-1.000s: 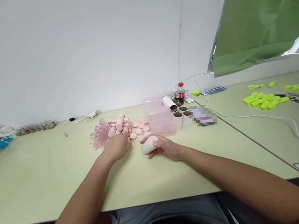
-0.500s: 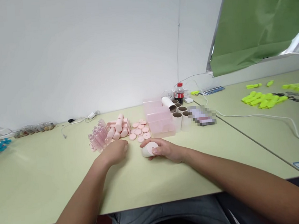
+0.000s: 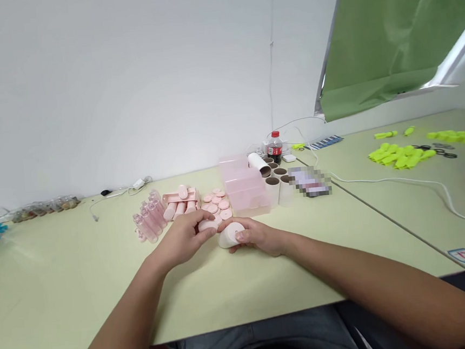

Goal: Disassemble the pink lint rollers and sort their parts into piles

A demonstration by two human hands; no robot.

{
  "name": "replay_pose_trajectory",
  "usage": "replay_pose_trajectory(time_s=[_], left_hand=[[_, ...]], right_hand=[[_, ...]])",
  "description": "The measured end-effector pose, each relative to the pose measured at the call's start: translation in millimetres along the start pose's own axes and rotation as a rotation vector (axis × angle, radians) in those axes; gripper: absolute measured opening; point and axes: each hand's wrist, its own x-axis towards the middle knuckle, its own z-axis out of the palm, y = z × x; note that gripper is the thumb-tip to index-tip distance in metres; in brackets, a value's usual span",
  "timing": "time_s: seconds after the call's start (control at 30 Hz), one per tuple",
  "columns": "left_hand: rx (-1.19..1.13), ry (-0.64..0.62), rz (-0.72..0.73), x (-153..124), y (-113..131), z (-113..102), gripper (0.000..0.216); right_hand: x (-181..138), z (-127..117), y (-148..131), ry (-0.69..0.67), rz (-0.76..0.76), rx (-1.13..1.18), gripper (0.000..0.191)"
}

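My right hand [image 3: 260, 236] is closed around a white tube [image 3: 225, 240], its fingers behind and its thumb on the near end. A pink disc [image 3: 235, 231] with a small hole covers that end. Just left of the tube, my left hand [image 3: 184, 234] pinches a pale pink round cap [image 3: 207, 225] between thumb and fingers. The cap is close to the tube's far end; contact cannot be made out. Behind the hands lie several loose pink discs [image 3: 218, 200]. Pink cylinder parts [image 3: 181, 205] and clear pink tubes [image 3: 150, 219] rest to their left.
Translucent pink boxes [image 3: 245, 187] stand behind my right hand. Beside them are several upright cardboard tubes [image 3: 273, 184], a cola bottle [image 3: 274, 148] and a blurred-out phone-like object [image 3: 310, 181]. Neon yellow pieces [image 3: 399, 154] lie on the right; a white cable [image 3: 399, 179] crosses there.
My left hand has moved right from beside the pink parts to the tube, and the pink cap now shows in its fingers. My right hand keeps its hold on the tube.
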Motion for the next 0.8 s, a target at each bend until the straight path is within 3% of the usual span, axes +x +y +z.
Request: replay_pose_trajectory(time_s=[0.17,0.27,0.43,0.53,0.7,0.8], left_hand=[[-0.541,0.067,0.042,-1,-1,3,0.043],[-0.648,0.090,0.131,-3,-1,3,0.045],[-0.440,0.288,0.302,-1,-2,3,0.014],[-0.210,0.336,0.356,6,-1,13,0.009],[0.101,0.349,0.115,3,19,27,0.015],[0.046,0.404,0.150,-31,44,32,0.013]], right_hand=[[1,-1,2,-0.012,-0.039,0.019,0.056],[0,-2,3,-0.029,-0.050,0.010,0.056],[-1,-2,2,-0.020,-0.059,0.035,0.053],[0,0,2,-0.013,-0.044,0.060,0.053],[1,12,8,0.168,-0.100,0.103,0.047],[0,16,13,0.312,-0.126,0.109,0.044]])
